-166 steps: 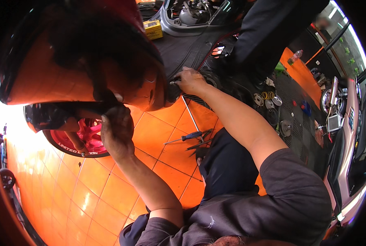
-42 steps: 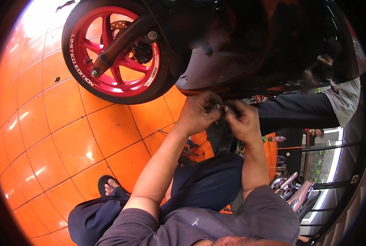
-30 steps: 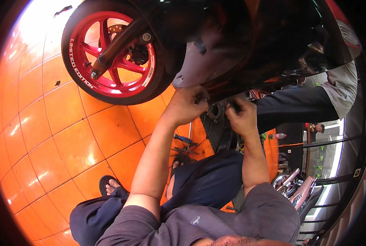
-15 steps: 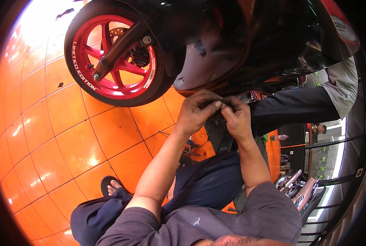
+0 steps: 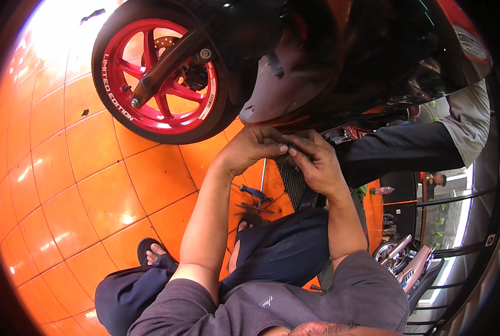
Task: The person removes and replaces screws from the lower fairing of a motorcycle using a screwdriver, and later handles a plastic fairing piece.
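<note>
My left hand (image 5: pixel 246 150) and my right hand (image 5: pixel 316 167) meet just below the lower edge of a dark, glossy scooter body panel (image 5: pixel 300 84). Both have grimy fingers pinched together, thumb tips almost touching, around something small and dark that I cannot make out. Left of the panel is the front wheel (image 5: pixel 213 115) with a red rim, black tyre, fork and brake disc. Below my hands a blue-handled screwdriver (image 5: pixel 250 191) and other tools lie on the tiles.
Orange tiled floor (image 5: pixel 82 196) surrounds my sandalled foot (image 5: pixel 149 252). A co-worker's dark-trousered leg (image 5: pixel 395 148) lies to the right, beside a ribbed mat (image 5: pixel 292 182). Farther right are a plastic bottle (image 5: pixel 382 190), another motorbike (image 5: pixel 407 257) and a person in the background (image 5: pixel 437 180).
My view has swung since the earliest frame, when my hands were apart at the bodywork. A second ago they were slightly separated; they have come together, and my left wrist has lately shifted left.
</note>
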A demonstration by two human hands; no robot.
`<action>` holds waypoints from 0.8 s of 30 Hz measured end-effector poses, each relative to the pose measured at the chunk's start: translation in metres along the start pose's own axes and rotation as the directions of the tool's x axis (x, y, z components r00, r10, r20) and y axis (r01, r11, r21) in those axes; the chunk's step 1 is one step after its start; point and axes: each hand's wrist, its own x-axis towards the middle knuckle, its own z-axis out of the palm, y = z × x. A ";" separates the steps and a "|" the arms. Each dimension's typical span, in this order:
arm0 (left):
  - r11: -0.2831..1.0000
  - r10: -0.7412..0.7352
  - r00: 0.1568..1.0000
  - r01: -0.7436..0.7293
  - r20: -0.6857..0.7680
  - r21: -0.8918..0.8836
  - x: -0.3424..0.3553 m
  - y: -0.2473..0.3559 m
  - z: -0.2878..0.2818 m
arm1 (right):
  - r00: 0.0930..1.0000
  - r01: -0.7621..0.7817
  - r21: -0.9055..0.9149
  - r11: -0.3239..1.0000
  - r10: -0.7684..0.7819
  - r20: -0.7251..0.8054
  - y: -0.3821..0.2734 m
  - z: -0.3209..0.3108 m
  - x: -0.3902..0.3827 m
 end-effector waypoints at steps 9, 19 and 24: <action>0.941 0.057 0.993 -0.087 -0.100 -0.327 0.003 -0.010 0.010 | 0.994 -0.087 0.261 0.961 0.102 -0.045 0.010 0.004 0.003; 0.928 0.253 0.933 -0.308 -0.255 -0.209 0.018 -0.032 0.022 | 0.990 -0.049 0.354 0.934 0.091 -0.104 0.005 0.001 0.008; 0.925 0.253 0.952 -0.290 -0.173 -0.245 0.012 -0.028 0.013 | 0.985 -0.164 0.378 0.911 0.172 0.011 0.004 -0.005 0.007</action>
